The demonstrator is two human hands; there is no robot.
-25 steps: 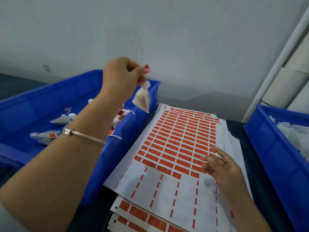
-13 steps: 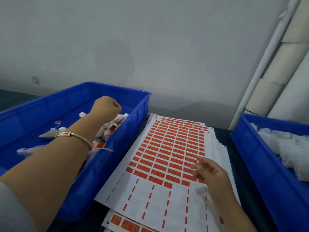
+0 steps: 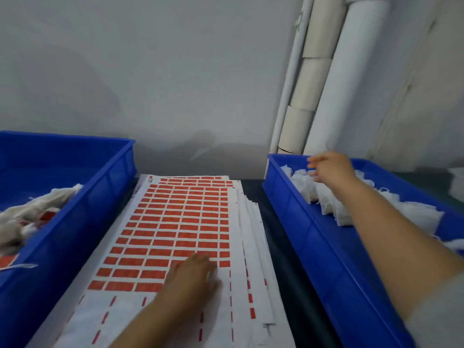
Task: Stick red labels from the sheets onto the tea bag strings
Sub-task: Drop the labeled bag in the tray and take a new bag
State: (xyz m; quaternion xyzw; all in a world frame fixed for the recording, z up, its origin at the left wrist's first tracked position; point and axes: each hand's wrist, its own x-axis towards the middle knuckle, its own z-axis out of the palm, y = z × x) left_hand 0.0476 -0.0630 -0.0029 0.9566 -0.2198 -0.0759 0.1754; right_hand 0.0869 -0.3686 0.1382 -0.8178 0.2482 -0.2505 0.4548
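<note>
A stack of white sheets carrying rows of red labels (image 3: 175,222) lies between two blue bins. My left hand (image 3: 193,272) rests flat on the top sheet at the lower edge of the red rows, fingers straight. In the right blue bin (image 3: 301,222) is a pile of white tea bags (image 3: 414,214) with loose strings. My right hand (image 3: 329,169) is stretched over the far end of that pile, its fingers blurred and spread, holding nothing that I can see. Tea bags with red labels (image 3: 32,214) lie in the left blue bin (image 3: 75,222).
A grey wall stands right behind the bins. White pipes and cardboard tubes (image 3: 351,84) rise behind the right bin. The lower rows of the top sheet are peeled, leaving only thin red strips. A dark table strip shows between the sheets and the right bin.
My left hand dropped the labelled tea bag into the left bin and came onto the sheet. My right hand left the sheet and reached over to the right bin. The view swung right.
</note>
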